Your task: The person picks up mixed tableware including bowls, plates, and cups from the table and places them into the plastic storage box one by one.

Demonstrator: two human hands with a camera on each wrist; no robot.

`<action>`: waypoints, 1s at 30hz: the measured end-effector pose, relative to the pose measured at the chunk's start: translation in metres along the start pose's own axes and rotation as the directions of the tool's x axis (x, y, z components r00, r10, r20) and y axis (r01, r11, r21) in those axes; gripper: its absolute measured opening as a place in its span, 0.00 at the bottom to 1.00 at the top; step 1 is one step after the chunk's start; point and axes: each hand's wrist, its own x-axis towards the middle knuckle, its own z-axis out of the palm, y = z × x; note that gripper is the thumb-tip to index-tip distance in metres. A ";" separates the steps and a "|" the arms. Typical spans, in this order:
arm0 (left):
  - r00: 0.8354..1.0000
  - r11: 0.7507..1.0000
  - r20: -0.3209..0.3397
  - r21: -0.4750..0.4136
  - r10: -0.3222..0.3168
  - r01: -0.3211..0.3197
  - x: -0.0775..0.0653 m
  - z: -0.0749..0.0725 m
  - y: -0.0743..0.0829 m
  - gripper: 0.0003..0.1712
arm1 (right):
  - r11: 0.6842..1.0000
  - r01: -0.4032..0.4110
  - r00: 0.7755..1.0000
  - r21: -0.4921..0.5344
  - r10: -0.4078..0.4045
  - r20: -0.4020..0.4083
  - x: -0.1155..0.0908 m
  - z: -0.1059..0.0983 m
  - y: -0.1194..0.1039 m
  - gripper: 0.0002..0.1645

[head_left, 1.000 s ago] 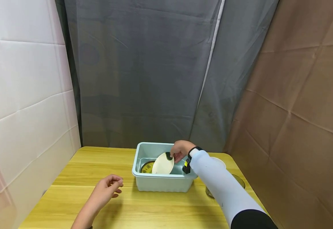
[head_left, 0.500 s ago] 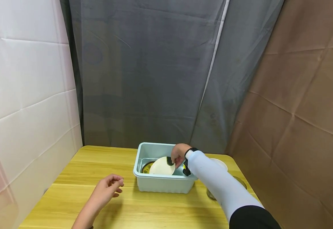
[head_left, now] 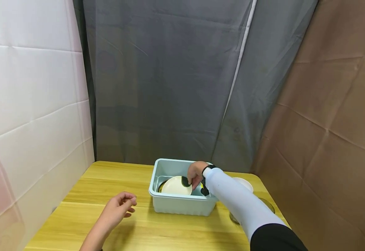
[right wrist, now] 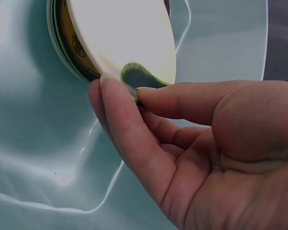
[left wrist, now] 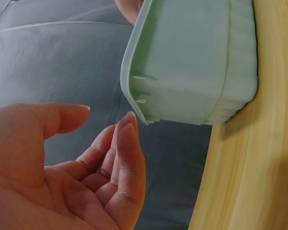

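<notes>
Inside the pale blue-green plastic basin (head_left: 182,205), my right hand (head_left: 196,173) pinches the rim of a white plate (head_left: 175,185) at its dark green patch. In the right wrist view the thumb lies on the plate's (right wrist: 129,38) face and the fingers are behind it. Under the plate shows part of a round yellow-and-black item (right wrist: 77,45), mostly covered. My left hand (head_left: 117,209) hovers over the table left of the basin, fingers loosely bent with nothing between them. The left wrist view shows it apart from the basin's outer wall (left wrist: 187,62).
The basin stands on a yellow wooden table (head_left: 157,233). Right of it, partly behind my right forearm, are a white round dish (head_left: 246,183) and a see-through glass item (head_left: 268,205). Grey, white and brown cloth hangs around the table.
My right hand has lowered the plate deeper into the basin, tipping it flatter and leftward over the yellow-and-black item. The left hand stays nearly still. The head view has shifted slightly.
</notes>
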 end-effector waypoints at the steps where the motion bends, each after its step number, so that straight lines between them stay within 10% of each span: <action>1: 1.000 1.000 0.001 0.002 -0.002 0.002 0.000 0.000 0.000 0.13 | 1.000 0.002 1.000 -0.001 -0.002 0.007 0.003 -0.001 0.001 0.12; 30: 1.000 1.000 0.010 0.002 0.001 -0.001 0.002 0.001 0.001 0.16 | 0.995 0.070 0.997 0.077 -0.071 0.021 0.016 -0.003 0.023 0.10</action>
